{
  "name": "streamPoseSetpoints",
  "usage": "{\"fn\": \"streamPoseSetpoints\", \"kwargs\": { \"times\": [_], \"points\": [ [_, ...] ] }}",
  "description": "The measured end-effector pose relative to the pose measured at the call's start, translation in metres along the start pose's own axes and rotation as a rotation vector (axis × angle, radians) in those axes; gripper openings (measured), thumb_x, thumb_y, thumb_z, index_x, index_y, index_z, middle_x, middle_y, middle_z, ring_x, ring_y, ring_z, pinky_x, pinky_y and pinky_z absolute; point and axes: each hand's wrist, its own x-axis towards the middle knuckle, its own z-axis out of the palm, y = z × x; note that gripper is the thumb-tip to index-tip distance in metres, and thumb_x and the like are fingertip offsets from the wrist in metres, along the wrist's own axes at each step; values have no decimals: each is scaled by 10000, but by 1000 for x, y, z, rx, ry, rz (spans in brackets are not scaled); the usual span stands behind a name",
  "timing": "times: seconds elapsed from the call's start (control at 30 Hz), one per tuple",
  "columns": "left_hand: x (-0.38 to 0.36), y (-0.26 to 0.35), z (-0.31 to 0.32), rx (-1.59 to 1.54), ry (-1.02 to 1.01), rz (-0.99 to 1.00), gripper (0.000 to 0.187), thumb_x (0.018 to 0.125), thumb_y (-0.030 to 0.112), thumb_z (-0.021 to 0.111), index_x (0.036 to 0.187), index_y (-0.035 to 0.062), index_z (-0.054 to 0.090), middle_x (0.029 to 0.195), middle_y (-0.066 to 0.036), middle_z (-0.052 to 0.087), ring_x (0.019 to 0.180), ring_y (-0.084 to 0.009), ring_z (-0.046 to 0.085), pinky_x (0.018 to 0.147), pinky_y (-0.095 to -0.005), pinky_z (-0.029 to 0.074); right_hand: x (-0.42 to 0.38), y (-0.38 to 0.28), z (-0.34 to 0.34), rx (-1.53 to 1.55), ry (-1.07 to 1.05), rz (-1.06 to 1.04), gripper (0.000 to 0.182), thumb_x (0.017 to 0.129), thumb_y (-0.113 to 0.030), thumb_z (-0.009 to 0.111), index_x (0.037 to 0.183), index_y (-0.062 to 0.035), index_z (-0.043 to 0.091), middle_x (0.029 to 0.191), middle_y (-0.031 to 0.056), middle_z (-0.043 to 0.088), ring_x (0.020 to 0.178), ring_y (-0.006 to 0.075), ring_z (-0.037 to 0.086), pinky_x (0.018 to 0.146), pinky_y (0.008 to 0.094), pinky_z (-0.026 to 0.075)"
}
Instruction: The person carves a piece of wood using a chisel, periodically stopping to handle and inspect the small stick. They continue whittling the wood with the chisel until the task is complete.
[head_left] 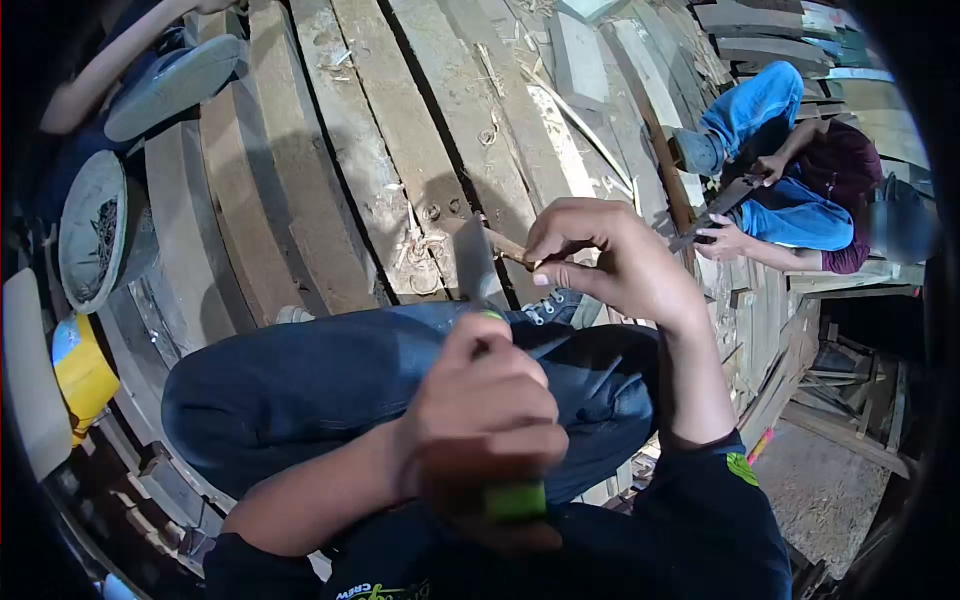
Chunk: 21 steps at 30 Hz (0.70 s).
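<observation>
My left hand is wrapped round the green handle of a knife, blurred by motion. The knife's broad grey blade points up and away from me, over my bent legs. My right hand pinches a thin wooden stick between thumb and fingertips. The stick reaches left towards the blade and overlaps it in this view. Curled wood shavings lie on the planks just beyond the blade.
Wooden planks with dark gaps form the floor. A bucket holding thin dark pieces stands left, near a yellow container. Another person sits right, holding a long flat dark tool. A second person's arm and foot show upper left.
</observation>
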Motion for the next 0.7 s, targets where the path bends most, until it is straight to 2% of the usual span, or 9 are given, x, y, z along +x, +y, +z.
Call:
{"fn": "streamPoseSetpoints", "kwargs": {
  "times": [0.13,0.2,0.27,0.33,0.43,0.5,0.63,0.7],
  "points": [
    [-7,2,13,-20,-63,-11,430,757,533,731,829,140,572,778,1,521,750,-212,592,822,-447,388,3,-7,3,78,-11,90,152,802,-13,796,894,6,677,928,94,704,905,236,681,817,355,519],
    [-8,-1,13,27,-28,-28,401,761,510,728,826,144,577,779,-1,518,766,-214,597,817,-455,396,3,-7,4,47,-25,44,156,802,-16,795,898,8,675,936,97,704,916,243,681,823,357,519],
    [-10,11,19,-35,-26,40,421,747,521,733,817,136,576,780,-12,533,777,-231,606,815,-457,399,3,-4,5,0,-36,-27,158,806,-20,790,905,13,671,956,110,701,948,268,681,844,364,517],
    [-10,15,20,-51,-16,79,428,744,524,735,809,132,574,782,-16,541,779,-239,607,815,-457,399,1,-9,3,-24,-36,-13,156,807,-16,786,908,13,671,962,115,699,953,277,682,848,369,517],
    [-9,-4,8,-25,51,-49,437,767,531,739,808,119,600,806,-39,580,772,-257,609,789,-446,402,-1,-11,5,-6,-41,4,155,807,-8,777,917,11,671,977,127,696,962,293,682,851,381,520],
    [-12,-3,9,-21,100,-82,443,755,531,749,836,119,607,825,-43,579,763,-256,602,790,-441,393,0,-14,7,-7,-23,-34,169,775,34,755,912,1,661,896,145,668,866,358,651,780,416,513],
    [-10,14,12,-90,35,-25,458,746,535,757,846,119,595,841,-41,569,749,-255,587,787,-438,386,-2,-9,2,-19,6,-51,169,775,57,744,909,15,650,885,141,662,867,346,661,768,408,518],
    [-13,4,7,-79,74,-42,495,787,601,712,785,119,595,838,-31,605,767,-231,609,800,-455,396,-3,-11,1,-10,40,26,179,771,66,739,919,22,649,899,145,667,879,347,663,772,410,525]
  ]
}}
